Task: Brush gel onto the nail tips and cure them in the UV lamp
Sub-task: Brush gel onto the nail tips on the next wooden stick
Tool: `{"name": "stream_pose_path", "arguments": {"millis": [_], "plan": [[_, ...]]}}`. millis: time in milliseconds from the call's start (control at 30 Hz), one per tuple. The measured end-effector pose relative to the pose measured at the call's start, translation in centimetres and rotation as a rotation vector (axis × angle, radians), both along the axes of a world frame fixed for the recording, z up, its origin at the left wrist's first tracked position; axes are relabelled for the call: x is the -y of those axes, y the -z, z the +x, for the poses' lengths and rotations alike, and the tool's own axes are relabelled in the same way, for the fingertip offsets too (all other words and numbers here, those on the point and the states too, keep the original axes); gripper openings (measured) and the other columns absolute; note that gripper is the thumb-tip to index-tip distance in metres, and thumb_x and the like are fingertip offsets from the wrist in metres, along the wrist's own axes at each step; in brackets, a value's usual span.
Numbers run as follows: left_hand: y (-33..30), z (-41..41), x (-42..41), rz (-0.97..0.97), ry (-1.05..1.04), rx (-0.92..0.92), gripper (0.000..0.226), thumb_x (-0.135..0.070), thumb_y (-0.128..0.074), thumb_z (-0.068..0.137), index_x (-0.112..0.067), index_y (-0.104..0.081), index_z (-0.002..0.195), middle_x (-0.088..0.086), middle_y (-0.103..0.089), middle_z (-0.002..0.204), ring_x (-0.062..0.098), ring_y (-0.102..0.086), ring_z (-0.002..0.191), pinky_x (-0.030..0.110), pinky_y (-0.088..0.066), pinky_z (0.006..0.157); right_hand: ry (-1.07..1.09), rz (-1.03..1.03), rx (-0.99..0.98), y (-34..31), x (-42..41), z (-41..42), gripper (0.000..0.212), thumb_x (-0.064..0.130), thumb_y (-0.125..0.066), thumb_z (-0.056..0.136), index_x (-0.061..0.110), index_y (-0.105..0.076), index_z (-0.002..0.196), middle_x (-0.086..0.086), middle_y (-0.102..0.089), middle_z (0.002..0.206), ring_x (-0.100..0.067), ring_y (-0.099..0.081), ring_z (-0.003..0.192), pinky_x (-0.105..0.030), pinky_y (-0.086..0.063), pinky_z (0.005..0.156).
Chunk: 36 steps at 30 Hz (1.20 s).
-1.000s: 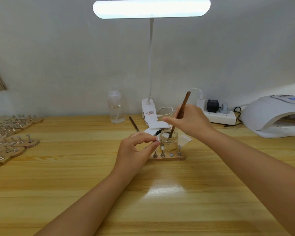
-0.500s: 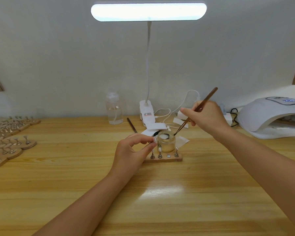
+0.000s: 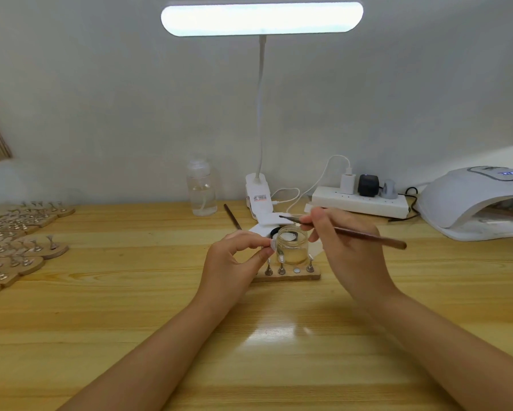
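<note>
Moved: right hand [image 3: 342, 247] has swung the brush [image 3: 365, 235] out of the jar [image 3: 292, 245]; it now lies near level above the rim, bristles pointing left.
Right hand: fingers curled round one brush.
Left hand [image 3: 234, 262]: thumb and fingertips pinch one nail tip [image 3: 273, 244] just left of the jar.
Stand [image 3: 287, 272]: one wooden strip at frame centre, three pegs and one bare disc.
Spare brush [image 3: 233, 216]: one, behind the jar.
UV lamp [image 3: 474, 203]: one, right edge.
Finished stands [image 3: 18, 241]: several at left edge, count unclear.
</note>
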State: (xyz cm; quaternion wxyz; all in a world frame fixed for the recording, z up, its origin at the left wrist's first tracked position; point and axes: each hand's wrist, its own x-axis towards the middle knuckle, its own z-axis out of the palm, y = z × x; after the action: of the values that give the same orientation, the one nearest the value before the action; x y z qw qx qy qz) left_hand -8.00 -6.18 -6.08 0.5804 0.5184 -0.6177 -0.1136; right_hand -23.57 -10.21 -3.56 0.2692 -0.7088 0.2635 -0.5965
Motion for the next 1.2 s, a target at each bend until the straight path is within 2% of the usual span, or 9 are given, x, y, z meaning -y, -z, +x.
{"name": "stream_pose_path", "arguments": {"millis": [200, 367, 467, 567, 667, 767, 900, 1033, 1200], "plan": [[0.0, 0.0, 0.0, -0.004, -0.008, 0.007, 0.027, -0.005, -0.071, 0.073, -0.031, -0.067, 0.075, -0.010, -0.065, 0.076, 0.002, -0.059, 0.077, 0.006, -0.040, 0.074, -0.072, 0.024, 0.108, 1.0, -0.5, 0.2, 0.040, 0.032, -0.044, 0.090, 0.020, -0.063, 0.057, 0.008, -0.063, 0.054, -0.003, -0.058, 0.054, -0.011, -0.044, 0.054], [0.1, 0.0, 0.0, 0.002, -0.004, 0.003, 0.021, -0.004, -0.071, 0.073, -0.025, -0.070, 0.078, -0.012, -0.065, 0.075, -0.004, -0.058, 0.076, 0.005, -0.040, 0.073, -0.029, -0.105, 0.012, 1.3, -0.4, 0.6, 0.036, 0.023, -0.041, 0.091, 0.018, -0.065, 0.063, 0.013, -0.061, 0.059, 0.002, -0.060, 0.060, -0.007, -0.043, 0.059], [0.1, 0.0, 0.1, 0.012, -0.013, 0.002, 0.019, -0.004, -0.071, 0.073, -0.023, -0.071, 0.079, -0.011, -0.065, 0.075, -0.005, -0.057, 0.077, 0.003, -0.039, 0.073, -0.071, -0.054, 0.042, 1.6, -0.5, 0.5, 0.040, 0.033, -0.047, 0.090, 0.018, -0.064, 0.057, 0.009, -0.060, 0.052, -0.002, -0.059, 0.053, -0.011, -0.046, 0.055], [0.1, 0.0, 0.1, 0.016, -0.015, 0.000, 0.022, -0.005, -0.071, 0.073, -0.027, -0.070, 0.079, -0.012, -0.065, 0.076, -0.006, -0.057, 0.078, 0.003, -0.039, 0.074, -0.020, -0.138, 0.027, 1.4, -0.4, 0.5, 0.043, 0.033, -0.040, 0.090, 0.012, -0.066, 0.063, 0.012, -0.061, 0.059, 0.000, -0.059, 0.058, -0.010, -0.044, 0.058], [0.1, 0.0, 0.1, 0.019, -0.019, -0.005, 0.026, -0.006, -0.071, 0.074, -0.031, -0.068, 0.078, -0.014, -0.064, 0.076, -0.006, -0.057, 0.079, 0.009, -0.044, 0.074, -0.022, -0.122, -0.020, 1.6, -0.3, 0.5, 0.040, 0.029, -0.046, 0.094, 0.013, -0.067, 0.063, 0.014, -0.060, 0.058, 0.001, -0.059, 0.059, -0.009, -0.044, 0.058], [0.1, 0.0, 0.1, 0.032, -0.033, -0.015, 0.028, -0.008, -0.071, 0.074, -0.035, -0.067, 0.075, -0.015, -0.064, 0.075, -0.007, -0.057, 0.079, 0.015, -0.049, 0.074, -0.075, -0.039, 0.047, 1.7, -0.3, 0.4, 0.043, 0.032, -0.046, 0.093, 0.018, -0.064, 0.056, 0.008, -0.060, 0.050, -0.002, -0.059, 0.051, -0.011, -0.044, 0.054], [0.1, -0.1, 0.1, 0.039, -0.030, -0.024, 0.026, -0.008, -0.071, 0.074, -0.034, -0.068, 0.076, -0.013, -0.064, 0.077, -0.005, -0.057, 0.078, 0.017, -0.049, 0.075, -0.012, -0.170, -0.033, 1.4, -0.3, 0.5, 0.043, 0.032, -0.039, 0.090, 0.010, -0.066, 0.065, 0.014, -0.060, 0.061, 0.001, -0.059, 0.061, -0.010, -0.043, 0.058], [0.0, -0.1, 0.0, 0.045, -0.037, -0.029, 0.029, -0.007, -0.071, 0.074, -0.036, -0.067, 0.074, -0.011, -0.063, 0.077, -0.005, -0.057, 0.078, 0.021, -0.050, 0.074, -0.048, -0.122, -0.028, 1.6, -0.4, 0.5, 0.042, 0.036, -0.039, 0.087, 0.018, -0.064, 0.057, 0.010, -0.060, 0.054, -0.002, -0.059, 0.055, -0.012, -0.044, 0.055], [0.0, -0.2, -0.1, 0.050, -0.039, -0.035, 0.030, -0.007, -0.071, 0.074, -0.037, -0.066, 0.074, -0.007, -0.064, 0.078, 0.001, -0.058, 0.080, 0.021, -0.048, 0.075, -0.001, -0.198, -0.135, 1.4, -0.2, 0.4, 0.042, 0.032, -0.038, 0.089, 0.015, -0.065, 0.062, 0.015, -0.059, 0.061, -0.003, -0.059, 0.064, -0.011, -0.044, 0.060]]}}
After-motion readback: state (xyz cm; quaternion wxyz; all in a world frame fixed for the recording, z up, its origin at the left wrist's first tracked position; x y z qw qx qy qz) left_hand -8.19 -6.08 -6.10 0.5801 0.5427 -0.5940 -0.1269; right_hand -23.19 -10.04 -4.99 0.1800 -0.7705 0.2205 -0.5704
